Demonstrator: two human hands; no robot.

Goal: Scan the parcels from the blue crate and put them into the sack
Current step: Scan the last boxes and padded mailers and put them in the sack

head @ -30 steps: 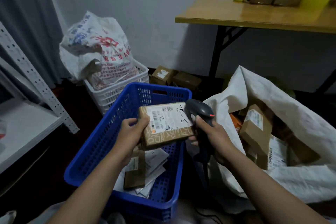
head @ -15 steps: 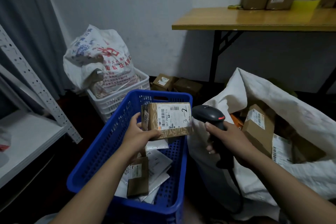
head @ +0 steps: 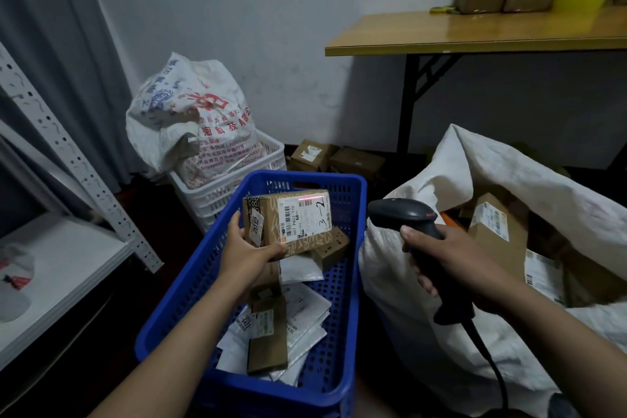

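Note:
My left hand (head: 246, 253) grips a brown cardboard parcel (head: 288, 222) above the blue crate (head: 353, 275), its white label facing me. A red scan line lies across the label's top barcode. My right hand (head: 451, 256) holds a black corded barcode scanner (head: 403, 214), aimed left at the parcel from a short gap away. Several envelopes and small boxes (head: 281, 319) lie in the crate. The open white sack (head: 424, 316) stands to the right of the crate with several boxes (head: 498, 234) inside.
A white crate (head: 224, 193) with a printed bag (head: 190, 119) stands behind the blue crate. A white metal rack (head: 64, 258) is at the left. A wooden table (head: 475, 34) with cartons stands at the back right, small boxes (head: 336, 159) on the floor below it.
The right hand drew the scanner back to the right, away from the parcel. The left hand turned the parcel more upright, and the red scan line now shows on its label.

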